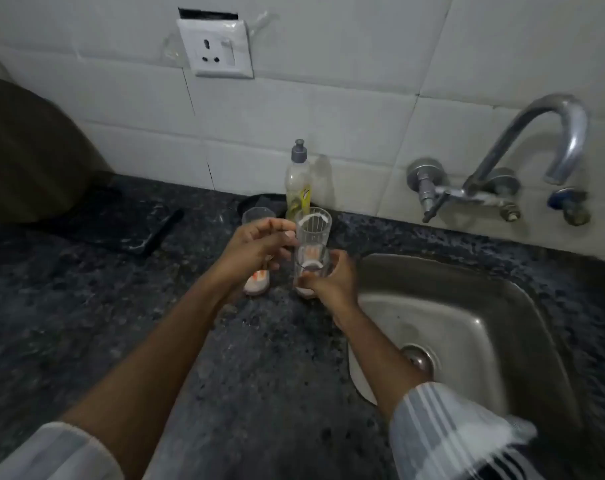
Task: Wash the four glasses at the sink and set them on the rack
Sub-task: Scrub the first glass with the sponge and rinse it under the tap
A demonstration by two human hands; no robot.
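Note:
My right hand (332,282) grips the lower part of a tall ribbed glass (312,233), which stands upright at the counter's edge beside the steel sink (522,306). My left hand (256,249) is curled over a second glass (256,283); only its pale, orange-tinted base shows below the palm. The left thumb and fingertips reach toward the tall glass's side. A third clear glass (257,215) stands just behind my left hand. No rack is in view.
A dish-soap bottle (298,183) stands against the tiled wall behind the glasses. The tap (536,140) arches over the sink, and a white object (360,379) lies at the sink's left side. A black tool (162,232) and a dark bulky object (27,150) are on the left counter.

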